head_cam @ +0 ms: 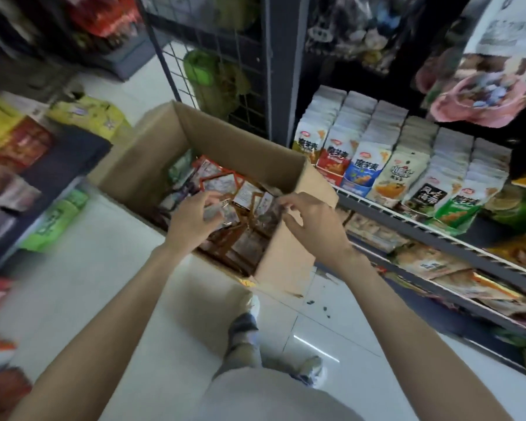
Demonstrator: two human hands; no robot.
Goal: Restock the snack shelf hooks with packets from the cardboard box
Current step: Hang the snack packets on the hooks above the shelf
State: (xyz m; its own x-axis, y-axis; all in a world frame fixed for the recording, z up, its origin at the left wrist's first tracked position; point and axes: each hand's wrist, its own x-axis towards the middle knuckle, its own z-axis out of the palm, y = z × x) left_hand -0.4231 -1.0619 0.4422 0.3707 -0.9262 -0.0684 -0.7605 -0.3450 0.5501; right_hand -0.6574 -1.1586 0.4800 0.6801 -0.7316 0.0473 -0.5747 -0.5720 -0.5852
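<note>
Cardboard box (152,159) holds orange-edged snack packets (225,185) under both hands: left hand (195,217) grips one, right hand (308,221) pinches another, above white floor tiles (104,284) beside stocked shelves (407,165).

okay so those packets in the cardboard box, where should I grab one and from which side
Probably by a top edge, from straight above. The packets lie loosely piled, edges and corners sticking up, and the box walls block the sides. Both hands are already over the open top; pinch a raised corner and lift.

Shelf packets (359,168) read 魔芋爽; black-label packet (428,192) reads 风吃海带; box packets' print illegible.
</note>
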